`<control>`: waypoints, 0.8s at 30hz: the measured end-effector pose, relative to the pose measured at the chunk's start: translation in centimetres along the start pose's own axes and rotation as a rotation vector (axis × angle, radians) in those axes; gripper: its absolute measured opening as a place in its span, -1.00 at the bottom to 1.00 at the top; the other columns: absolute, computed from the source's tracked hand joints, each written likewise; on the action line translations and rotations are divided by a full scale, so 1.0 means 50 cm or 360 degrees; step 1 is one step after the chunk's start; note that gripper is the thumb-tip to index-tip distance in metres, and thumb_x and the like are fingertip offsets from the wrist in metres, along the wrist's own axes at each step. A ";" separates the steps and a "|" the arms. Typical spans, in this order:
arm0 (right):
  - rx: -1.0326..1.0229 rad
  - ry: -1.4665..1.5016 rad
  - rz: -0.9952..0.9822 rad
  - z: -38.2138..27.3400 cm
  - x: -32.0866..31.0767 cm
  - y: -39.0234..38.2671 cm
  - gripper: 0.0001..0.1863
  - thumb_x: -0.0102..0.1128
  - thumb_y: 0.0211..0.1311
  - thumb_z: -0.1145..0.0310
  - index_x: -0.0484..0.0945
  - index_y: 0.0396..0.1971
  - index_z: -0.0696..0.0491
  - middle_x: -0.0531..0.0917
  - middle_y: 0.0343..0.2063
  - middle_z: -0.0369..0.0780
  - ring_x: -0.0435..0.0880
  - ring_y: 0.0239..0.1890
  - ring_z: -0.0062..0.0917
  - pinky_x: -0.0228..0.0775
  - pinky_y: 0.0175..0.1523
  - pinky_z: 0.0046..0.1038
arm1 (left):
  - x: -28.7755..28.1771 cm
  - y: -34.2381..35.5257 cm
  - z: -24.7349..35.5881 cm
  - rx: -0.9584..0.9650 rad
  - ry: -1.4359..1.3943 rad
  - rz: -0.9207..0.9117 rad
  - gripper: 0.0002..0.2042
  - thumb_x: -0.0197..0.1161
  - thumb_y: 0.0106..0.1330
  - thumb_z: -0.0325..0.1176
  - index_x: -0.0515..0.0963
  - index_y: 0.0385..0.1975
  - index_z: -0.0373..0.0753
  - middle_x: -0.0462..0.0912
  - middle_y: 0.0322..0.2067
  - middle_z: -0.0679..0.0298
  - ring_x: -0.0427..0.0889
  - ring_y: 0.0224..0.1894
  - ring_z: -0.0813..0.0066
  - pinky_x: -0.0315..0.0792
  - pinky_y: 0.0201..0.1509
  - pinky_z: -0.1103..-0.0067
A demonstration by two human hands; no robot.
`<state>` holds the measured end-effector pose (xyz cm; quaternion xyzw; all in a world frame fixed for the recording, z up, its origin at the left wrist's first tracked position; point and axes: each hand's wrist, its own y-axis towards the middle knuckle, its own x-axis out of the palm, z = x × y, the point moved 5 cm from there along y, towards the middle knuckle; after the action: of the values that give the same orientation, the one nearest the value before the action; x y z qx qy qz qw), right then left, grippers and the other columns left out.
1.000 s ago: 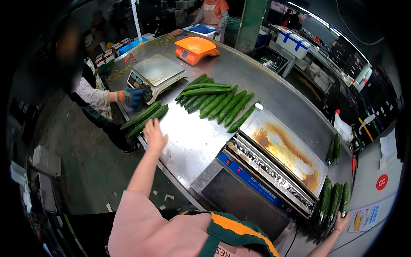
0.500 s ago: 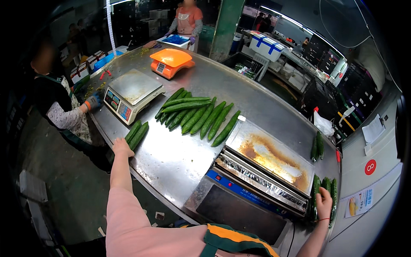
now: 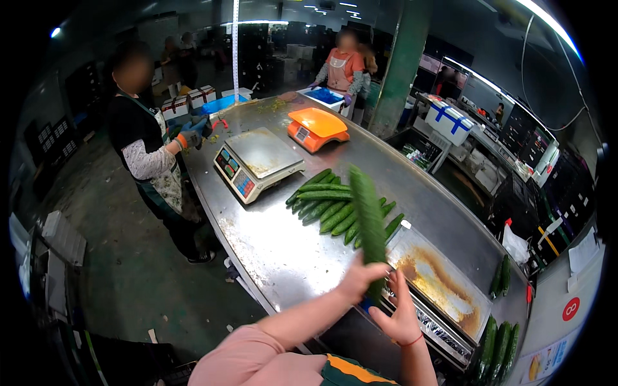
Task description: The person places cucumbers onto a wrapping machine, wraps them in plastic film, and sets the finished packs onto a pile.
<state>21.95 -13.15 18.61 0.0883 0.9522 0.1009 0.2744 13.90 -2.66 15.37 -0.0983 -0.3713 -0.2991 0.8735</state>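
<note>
- So, the left hand (image 3: 358, 280) is clamped around the lower part of a long green cucumber (image 3: 367, 209), thumb across the front.
- That cucumber is up in the air, near upright with its top leaning a bit left, and it covers part of the pile in this view. It's kinda blurry, and I can't tell if a second one hides behind it.
- Right hand (image 3: 402, 318) is just beside the bottom end, fingers and thumb spread apart. Can't tell whether it's touching.
- Behind the held one, a pile of cucumbers (image 3: 325, 195) sits on the metal table (image 3: 257, 248), mostly side by side with a couple laid across the top.
- Left of the pile there's a flat-topped scale (image 3: 262, 157), with an orange scale (image 3: 318, 125) farther back.
- Below and beyond the hands is a wrapping machine (image 3: 444, 283), its metal plate stained brown.
- Past its right end: a small group of cucumbers (image 3: 497, 350), plus a pair of cucumbers (image 3: 501, 276) farther back.
- Across on the left, a co-worker (image 3: 151, 154) stands by the table edge wearing gloves.
</note>
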 end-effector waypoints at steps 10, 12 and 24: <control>0.0765 0.0657 0.0021 0.137 -0.247 -0.116 -0.32 0.21 -0.26 0.62 0.31 0.04 0.15 0.53 -0.29 -0.26 0.50 -0.32 -0.65 0.35 -0.27 -0.62 | 0.176 -0.021 -0.168 -0.0305 0.0608 -0.0786 -0.44 0.23 0.14 -0.33 0.20 0.12 -0.36 0.33 0.06 0.12 0.25 0.14 0.40 0.12 0.22 0.49; 0.0895 0.0584 -0.0135 0.186 -0.287 -0.121 -0.56 0.25 -0.25 0.53 0.47 -0.20 0.14 0.50 -0.55 -0.32 0.45 -0.56 -0.65 0.27 -0.52 -0.60 | 0.115 -0.005 -0.185 -0.0545 0.1080 -0.1173 -0.48 0.17 0.20 -0.36 0.21 0.13 -0.41 0.43 0.01 0.09 0.41 0.03 0.43 0.28 0.13 0.55; 0.1070 -0.0703 -0.0568 0.317 -0.478 -0.110 -0.33 0.36 -0.13 0.19 0.37 0.07 0.03 0.56 -0.11 -0.11 0.53 -0.11 -0.43 0.31 0.00 -0.50 | 0.136 0.207 -0.130 0.0423 0.2579 -0.1013 -0.36 0.09 0.19 -0.05 0.14 0.19 -0.28 0.16 0.17 -0.07 0.12 0.23 0.05 0.04 0.28 0.35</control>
<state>49.83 -21.53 16.21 0.0263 0.8510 -0.2847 0.4405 27.59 0.01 16.13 0.3546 0.3210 -0.4604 0.7478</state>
